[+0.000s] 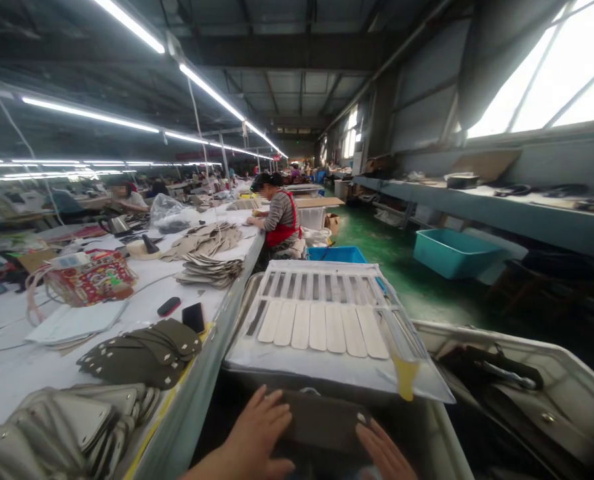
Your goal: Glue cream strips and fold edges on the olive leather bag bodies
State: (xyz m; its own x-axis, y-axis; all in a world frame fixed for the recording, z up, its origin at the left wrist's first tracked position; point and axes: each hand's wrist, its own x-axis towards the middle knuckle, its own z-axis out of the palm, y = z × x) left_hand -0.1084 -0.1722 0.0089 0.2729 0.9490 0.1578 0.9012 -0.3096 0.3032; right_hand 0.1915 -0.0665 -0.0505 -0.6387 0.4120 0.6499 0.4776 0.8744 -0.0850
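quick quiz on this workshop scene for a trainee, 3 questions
1. What dark piece lies between the left hand and the right hand?
2. True or false: the cream strips lie on a slotted white board.
3. What colour is the apron worn by the co-worker?

Key:
1. A dark olive panel
2. True
3. Red
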